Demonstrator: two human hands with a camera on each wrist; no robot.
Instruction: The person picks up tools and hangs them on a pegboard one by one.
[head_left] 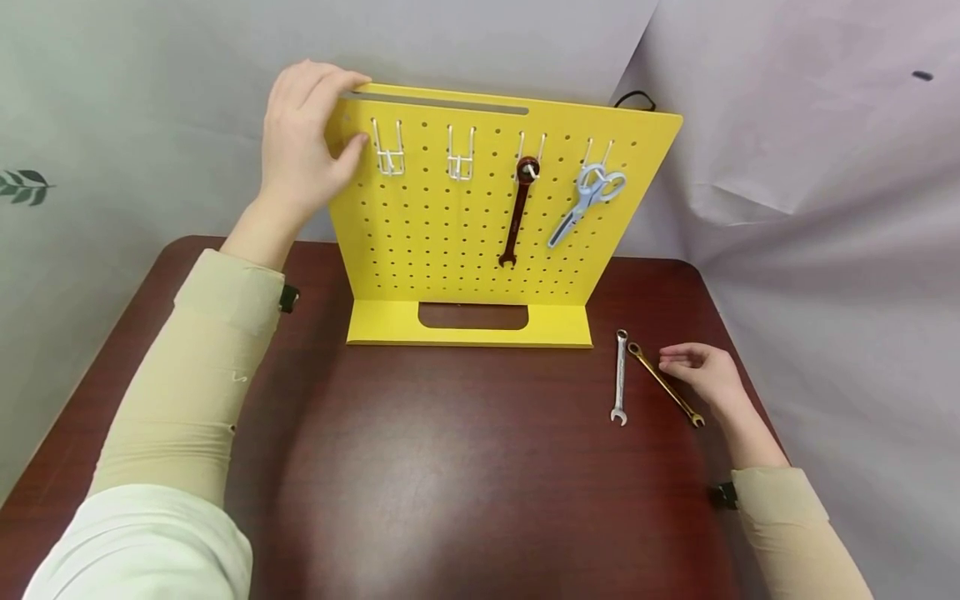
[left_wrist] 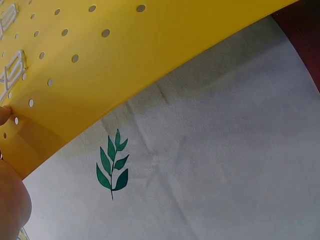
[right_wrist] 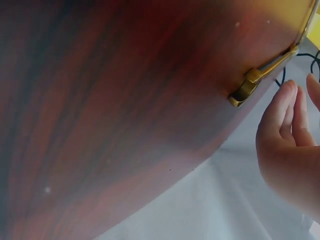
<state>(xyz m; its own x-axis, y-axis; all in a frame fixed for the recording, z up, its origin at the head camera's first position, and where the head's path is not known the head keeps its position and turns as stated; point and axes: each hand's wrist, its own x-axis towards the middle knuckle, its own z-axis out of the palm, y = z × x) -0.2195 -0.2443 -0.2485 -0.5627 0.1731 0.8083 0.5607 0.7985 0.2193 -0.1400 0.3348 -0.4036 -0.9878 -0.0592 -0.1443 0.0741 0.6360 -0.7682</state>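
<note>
Two hands in view. Left hand [head_left: 303, 137]: curled over the upper left corner of the upright yellow perforated pegboard [head_left: 435, 208], thumb on its front face. Right hand [head_left: 701, 373]: loosely bent, fingers together, apparently holding nothing; fingertips just beside the gold-coloured, slim metal combination wrench [head_left: 666, 385].

Gold wrench: lies near the right edge of the dark red-brown, glossy table [head_left: 450, 500], ring end toward the far edge, open end slanting to the right edge. Handling (my estimate): stiff, not fragile, moderately heavy for its size, polished and so slippery; best pinched mid-shank.

Further out, counted: one silver metal combination wrench [head_left: 620, 375], left of the gold. Four white wire hooks [head_left: 390, 153] on the board: two bare toward its left edge; one carrying a dark red-brown combination wrench [head_left: 517, 218], one carrying pale blue-handled scissors [head_left: 588, 197] toward its right edge. Wrenches, total: three. Scissors: one pair.
</note>
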